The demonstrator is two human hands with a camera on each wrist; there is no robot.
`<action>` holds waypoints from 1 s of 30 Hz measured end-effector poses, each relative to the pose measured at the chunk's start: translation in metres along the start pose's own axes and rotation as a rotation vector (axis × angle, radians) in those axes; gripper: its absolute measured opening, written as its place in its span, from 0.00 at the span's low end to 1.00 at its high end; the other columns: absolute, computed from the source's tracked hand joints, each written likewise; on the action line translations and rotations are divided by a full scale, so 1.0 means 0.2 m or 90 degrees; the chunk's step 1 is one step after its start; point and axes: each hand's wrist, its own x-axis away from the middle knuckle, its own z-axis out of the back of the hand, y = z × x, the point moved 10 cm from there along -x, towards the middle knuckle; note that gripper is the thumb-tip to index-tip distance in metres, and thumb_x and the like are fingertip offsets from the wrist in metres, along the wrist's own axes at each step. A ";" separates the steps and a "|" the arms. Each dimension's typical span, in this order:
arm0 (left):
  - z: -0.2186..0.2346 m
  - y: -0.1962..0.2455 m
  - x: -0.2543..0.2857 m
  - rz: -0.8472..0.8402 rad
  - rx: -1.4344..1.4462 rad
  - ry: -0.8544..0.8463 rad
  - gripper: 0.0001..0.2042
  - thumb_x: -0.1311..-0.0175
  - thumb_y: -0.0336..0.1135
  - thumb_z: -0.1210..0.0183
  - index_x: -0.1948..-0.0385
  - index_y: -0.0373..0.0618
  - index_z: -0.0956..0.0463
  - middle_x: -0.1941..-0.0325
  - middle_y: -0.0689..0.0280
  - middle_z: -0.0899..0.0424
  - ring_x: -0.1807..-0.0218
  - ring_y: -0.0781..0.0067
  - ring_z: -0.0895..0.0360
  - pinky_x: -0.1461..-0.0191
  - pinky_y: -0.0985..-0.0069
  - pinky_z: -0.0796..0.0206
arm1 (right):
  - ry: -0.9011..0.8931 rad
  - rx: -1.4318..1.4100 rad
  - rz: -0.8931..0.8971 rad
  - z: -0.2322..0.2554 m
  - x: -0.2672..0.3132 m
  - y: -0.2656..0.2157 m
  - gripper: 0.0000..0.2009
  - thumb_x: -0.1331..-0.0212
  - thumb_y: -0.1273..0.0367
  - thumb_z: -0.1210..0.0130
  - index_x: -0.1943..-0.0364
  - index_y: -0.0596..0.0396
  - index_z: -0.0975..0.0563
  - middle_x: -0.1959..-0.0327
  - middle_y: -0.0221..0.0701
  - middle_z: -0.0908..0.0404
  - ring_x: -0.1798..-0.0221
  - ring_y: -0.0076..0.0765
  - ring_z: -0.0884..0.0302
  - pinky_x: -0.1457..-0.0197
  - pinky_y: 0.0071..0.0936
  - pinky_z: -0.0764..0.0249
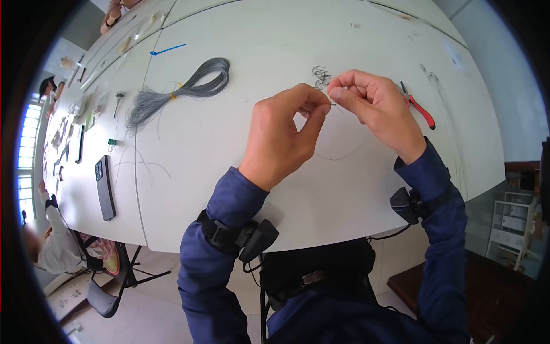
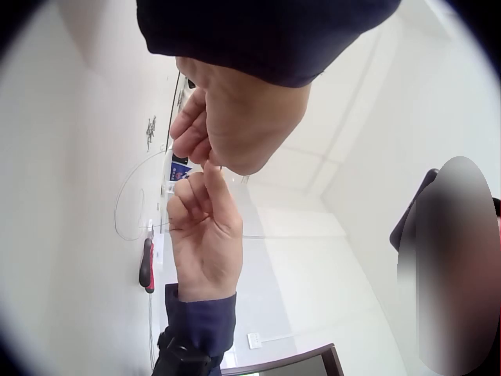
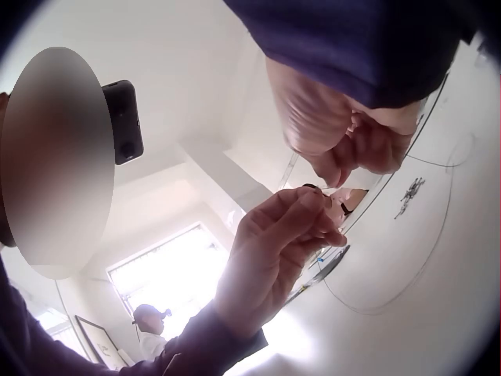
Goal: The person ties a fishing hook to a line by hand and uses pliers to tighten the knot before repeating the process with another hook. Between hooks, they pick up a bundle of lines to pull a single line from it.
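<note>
My left hand [image 1: 285,132] pinches a small dark hook [image 3: 311,186] between thumb and forefinger, its tip just showing past the fingertips. Close beside it on the right, my right hand [image 1: 378,106] has its thumb and fingers curled together on a thin grey line [image 1: 338,159]. The line hangs in a wide loop below both hands, over the white table. Fingertips hide most of the hook and the end of the line. Just behind the hands lies a small pile of dark curved hooks [image 1: 321,74].
A tied bundle of grey line [image 1: 206,80] lies left on the table [image 1: 195,189], near a blue cable tie [image 1: 169,49]. Red-handled pliers [image 1: 423,110] and loose line strands [image 1: 444,97] lie to the right. A phone [image 1: 105,188] sits far left. Other people are beyond.
</note>
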 end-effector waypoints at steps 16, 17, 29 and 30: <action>-0.02 -0.02 0.01 0.044 0.023 -0.029 0.03 0.35 0.24 0.38 0.67 0.33 0.21 0.70 0.64 0.14 0.68 0.78 0.18 0.60 0.80 0.26 | 0.066 0.097 0.046 0.04 0.02 -0.04 0.06 0.36 0.70 0.39 0.62 0.59 0.19 0.86 0.25 0.39 0.80 0.18 0.42 0.75 0.23 0.41; -0.01 -0.02 0.01 0.052 0.044 -0.023 0.03 0.35 0.24 0.38 0.67 0.33 0.21 0.70 0.64 0.14 0.68 0.78 0.18 0.60 0.80 0.26 | 0.052 0.065 0.027 0.04 0.01 0.02 0.06 0.36 0.70 0.39 0.62 0.59 0.19 0.86 0.24 0.39 0.80 0.17 0.42 0.75 0.22 0.41; -0.04 0.02 0.02 -0.011 0.010 -0.052 0.02 0.35 0.23 0.39 0.66 0.33 0.21 0.70 0.64 0.15 0.68 0.78 0.18 0.59 0.78 0.25 | 0.097 0.242 0.139 0.02 0.08 -0.24 0.04 0.41 0.73 0.38 0.66 0.58 0.20 0.84 0.27 0.36 0.80 0.24 0.39 0.74 0.26 0.40; -0.04 0.01 0.01 -0.001 0.024 -0.050 0.02 0.35 0.23 0.39 0.66 0.33 0.21 0.70 0.64 0.15 0.68 0.78 0.18 0.59 0.78 0.25 | 0.071 0.187 0.078 0.04 0.04 -0.17 0.04 0.40 0.72 0.38 0.65 0.58 0.19 0.85 0.24 0.39 0.81 0.21 0.41 0.75 0.25 0.42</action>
